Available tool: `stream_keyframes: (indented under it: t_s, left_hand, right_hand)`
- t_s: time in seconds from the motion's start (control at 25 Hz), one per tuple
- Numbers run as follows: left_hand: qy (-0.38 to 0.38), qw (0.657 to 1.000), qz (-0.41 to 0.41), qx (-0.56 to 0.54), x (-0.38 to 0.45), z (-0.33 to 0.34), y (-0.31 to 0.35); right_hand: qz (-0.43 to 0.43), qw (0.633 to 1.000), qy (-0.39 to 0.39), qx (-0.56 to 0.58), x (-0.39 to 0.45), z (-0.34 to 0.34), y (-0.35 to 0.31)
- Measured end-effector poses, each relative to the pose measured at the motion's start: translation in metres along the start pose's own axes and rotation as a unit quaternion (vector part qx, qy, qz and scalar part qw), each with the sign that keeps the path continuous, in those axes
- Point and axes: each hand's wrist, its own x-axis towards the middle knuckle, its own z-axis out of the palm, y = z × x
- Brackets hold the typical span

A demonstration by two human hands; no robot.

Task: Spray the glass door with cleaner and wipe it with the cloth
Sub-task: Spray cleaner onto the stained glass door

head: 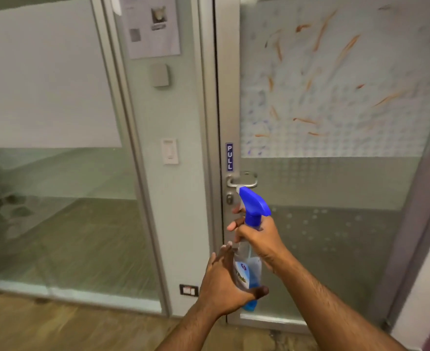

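The glass door (pixel 335 173) fills the right half of the head view; its frosted upper panel carries orange and bluish streaks (pixel 317 79). In front of the door handle (pixel 243 179) I hold a clear spray bottle (pixel 249 264) with a blue trigger head (pixel 255 202), nozzle pointing up and left. My right hand (pixel 259 236) grips the bottle's neck with fingers by the trigger. My left hand (pixel 224 285) cups the bottle's lower body, thumb under the label. No cloth is in view.
A blue PULL sticker (pixel 229 157) sits on the metal door frame above the handle. Left of the door are a wall strip with a light switch (pixel 169 151), a paper notice (pixel 153 24), and a fixed glass panel (pixel 57 173). Wooden floor lies below.
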Motion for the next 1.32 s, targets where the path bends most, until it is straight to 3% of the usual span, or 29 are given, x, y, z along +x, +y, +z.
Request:
stream_keyframes:
  t_s: [0.28, 0.68, 0.8, 1.08, 1.32]
  left_hand:
    - [-0.017, 0.984, 0.173, 0.028, 0.152, -0.024, 0.01]
    - [0.181, 0.938, 0.275, 0.108, 0.364, -0.133, 0.085]
    - [0.251, 0.918, 0.285, 0.114, 0.414, -0.169, 0.126]
    - [0.334, 0.885, 0.285, 0.157, 0.463, -0.218, 0.172]
    - [0.356, 0.871, 0.263, 0.214, 0.518, -0.245, 0.203]
  right_hand:
    - [-0.03, 0.993, 0.102, -0.053, 0.119, -0.039, -0.017]
    - [-0.121, 0.955, 0.205, -0.179, 0.264, -0.085, -0.103]
    - [-0.144, 0.948, 0.218, -0.182, 0.31, -0.101, -0.136]
    - [-0.157, 0.948, 0.194, -0.196, 0.361, -0.116, -0.18]
    - [-0.194, 0.945, 0.222, -0.141, 0.406, -0.125, -0.226]
